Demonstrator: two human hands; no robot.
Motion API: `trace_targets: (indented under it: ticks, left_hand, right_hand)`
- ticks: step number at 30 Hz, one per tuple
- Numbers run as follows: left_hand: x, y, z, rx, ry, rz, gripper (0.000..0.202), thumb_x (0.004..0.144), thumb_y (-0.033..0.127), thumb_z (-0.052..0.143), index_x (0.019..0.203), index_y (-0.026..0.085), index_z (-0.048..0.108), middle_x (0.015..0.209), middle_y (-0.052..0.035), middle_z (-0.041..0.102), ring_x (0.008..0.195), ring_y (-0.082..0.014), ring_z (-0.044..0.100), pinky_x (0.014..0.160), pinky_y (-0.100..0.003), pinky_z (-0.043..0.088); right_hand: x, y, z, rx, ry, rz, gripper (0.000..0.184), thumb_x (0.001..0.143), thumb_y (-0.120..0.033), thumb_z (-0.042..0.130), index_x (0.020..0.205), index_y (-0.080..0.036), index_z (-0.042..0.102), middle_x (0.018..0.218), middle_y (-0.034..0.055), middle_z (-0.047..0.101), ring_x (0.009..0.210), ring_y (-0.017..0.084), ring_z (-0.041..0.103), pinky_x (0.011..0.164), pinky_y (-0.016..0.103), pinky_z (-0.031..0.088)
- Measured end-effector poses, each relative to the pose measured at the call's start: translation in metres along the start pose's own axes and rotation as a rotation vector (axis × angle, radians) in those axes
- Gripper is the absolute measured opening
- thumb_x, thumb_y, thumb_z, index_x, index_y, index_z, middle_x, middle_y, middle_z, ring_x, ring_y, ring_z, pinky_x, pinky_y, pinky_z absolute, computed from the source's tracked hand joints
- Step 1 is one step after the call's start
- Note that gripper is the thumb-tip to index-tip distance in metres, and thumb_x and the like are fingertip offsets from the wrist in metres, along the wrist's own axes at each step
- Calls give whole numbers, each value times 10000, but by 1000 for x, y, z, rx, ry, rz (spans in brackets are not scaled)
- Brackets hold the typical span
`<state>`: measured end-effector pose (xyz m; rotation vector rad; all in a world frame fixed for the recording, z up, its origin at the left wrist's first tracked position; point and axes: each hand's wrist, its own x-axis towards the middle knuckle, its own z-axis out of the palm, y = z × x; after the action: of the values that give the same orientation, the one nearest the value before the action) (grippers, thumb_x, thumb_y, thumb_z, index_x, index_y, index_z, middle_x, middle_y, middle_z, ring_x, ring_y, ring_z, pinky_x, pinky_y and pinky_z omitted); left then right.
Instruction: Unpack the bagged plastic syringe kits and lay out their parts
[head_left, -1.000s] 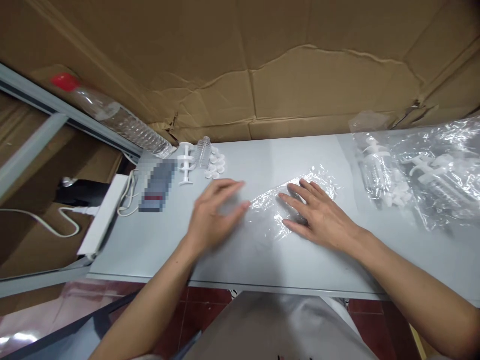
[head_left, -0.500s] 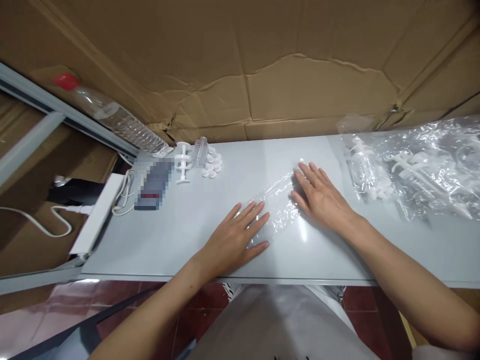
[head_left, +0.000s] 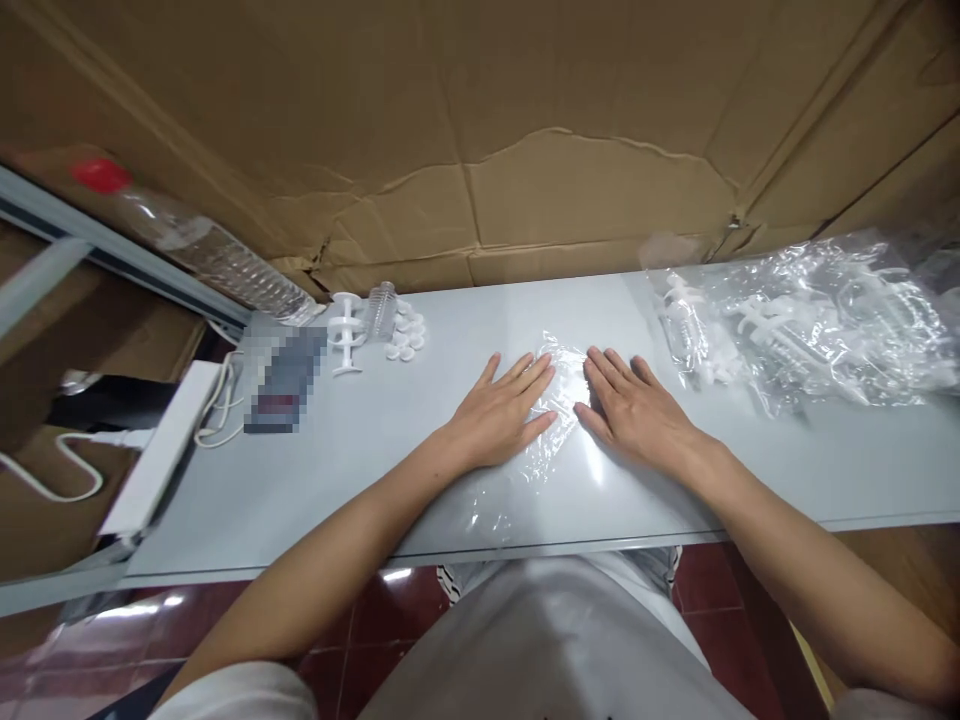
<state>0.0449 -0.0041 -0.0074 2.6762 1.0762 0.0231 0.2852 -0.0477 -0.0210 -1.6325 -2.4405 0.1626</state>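
L grip (head_left: 504, 412) (bare hand) is lying palm down w/ fingers splayed, pinching nothing afaict. R grip (head_left: 637, 408) is doing the same, fingers a bit closer tog., thumb pointing in at the L one.

Film (head_left: 546, 450) (clear, crinkly) is lying flat-ish on the surface (head_left: 352, 480) btwn the two, so it's sitting to the right of L and to the left of R. Long axis is running roughly near-to-far, near end slanting L toward the front edge. Both are flanking the far part abt equally; for the near end L is def closer, its forearm passing right by. L fingertips seem to be overlapping the film; can't tell how much is hiding under the palms.

Further out: on the L, a plunger (head_left: 346, 335), tube (head_left: 382, 312) and caps (head_left: 407, 335) are clustering near the back, w/ a pixelated slab (head_left: 286, 380) and bottle (head_left: 225, 262) beyond. On the R, a small bag (head_left: 688, 325) is lying near R grip, big bag (head_left: 810, 340) just past it. Cardboard (head_left: 480, 210) is standing behind, closing off the far side.
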Motion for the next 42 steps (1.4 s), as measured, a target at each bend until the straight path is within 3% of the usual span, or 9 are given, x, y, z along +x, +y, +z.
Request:
trace_targets:
  ticks: [5, 8, 13, 17, 19, 23, 30, 36, 42]
  left_hand:
    - [0, 26, 1, 71, 166, -129, 579, 1095, 484, 421, 1541, 129, 526, 1656, -205, 468, 1468, -418, 486, 1167, -627, 350]
    - [13, 34, -11, 69, 168, -182, 541, 1062, 526, 493, 1385, 128, 667, 1512, -212, 602, 1262, -424, 613, 1055, -588, 425]
    - [72, 32, -43, -389, 311, -210, 521, 1007, 536, 619, 1397, 192, 648, 1388, -143, 674, 1224, -320, 660, 1090, -499, 479]
    - [152, 51, -41, -1032, 108, -336, 833, 878, 713, 713, 1448, 136, 525, 1424, -210, 648, 1031, -258, 763, 860, -379, 594]
    - [184, 65, -31, -1107, -16, -411, 803, 867, 726, 691, 1331, 83, 562, 1381, -202, 661, 985, -237, 774, 837, -370, 567]
    - [211, 79, -15, -1162, -26, -413, 567, 928, 599, 677, 1010, 43, 607, 1149, -194, 712, 933, -212, 773, 795, -349, 554]
    - [180, 58, -29, -1422, 24, -370, 220, 891, 117, 734, 732, 149, 584, 715, -9, 607, 630, -75, 628, 658, -232, 570]
    - [139, 27, -50, -1742, 107, -304, 144, 849, 64, 685, 740, 124, 615, 672, 22, 575, 549, -39, 541, 540, -144, 479]
    - [84, -6, -52, -1990, 186, -363, 173, 742, 82, 774, 739, 128, 607, 628, 50, 549, 476, -15, 491, 439, -96, 411]
  right_hand:
    - [-33, -33, -15, 219, 226, 124, 544, 1064, -500, 482, 1424, -117, 626, 1339, 189, 706, 1186, 315, 712, 972, 478, 620]
    - [-36, -41, -12, 237, 223, 171, 540, 1049, -493, 516, 1438, -127, 603, 1123, 156, 739, 958, 296, 722, 794, 468, 639]
    - [-41, -48, -10, 82, 241, 135, 420, 1059, -310, 497, 1377, -88, 658, 1323, 224, 680, 1040, 320, 686, 858, 495, 624]
    - [-53, -74, -12, 56, 226, 72, 408, 1070, -323, 484, 1339, -108, 702, 1393, 215, 669, 1178, 343, 665, 925, 500, 617]
    - [-57, -85, -8, 63, 185, 32, 412, 1067, -363, 503, 1331, -128, 714, 1427, 199, 661, 1267, 361, 638, 968, 511, 607]
    - [-65, -83, 0, 60, 145, 27, 399, 1060, -371, 525, 1338, -158, 718, 1474, 183, 642, 1360, 374, 603, 1078, 553, 556]
    - [-90, -54, -1, 41, 179, 44, 375, 1053, -322, 540, 1335, -136, 703, 1489, 190, 627, 1385, 382, 603, 1154, 573, 513]
    - [-90, -19, -8, -60, 192, 68, 393, 1061, -319, 507, 1344, -120, 695, 1464, 189, 641, 1367, 377, 613, 1161, 556, 505]
    - [-50, 31, -22, -276, 69, 103, 452, 1086, -282, 380, 1390, -83, 649, 1459, 206, 632, 1412, 372, 561, 1237, 582, 370]
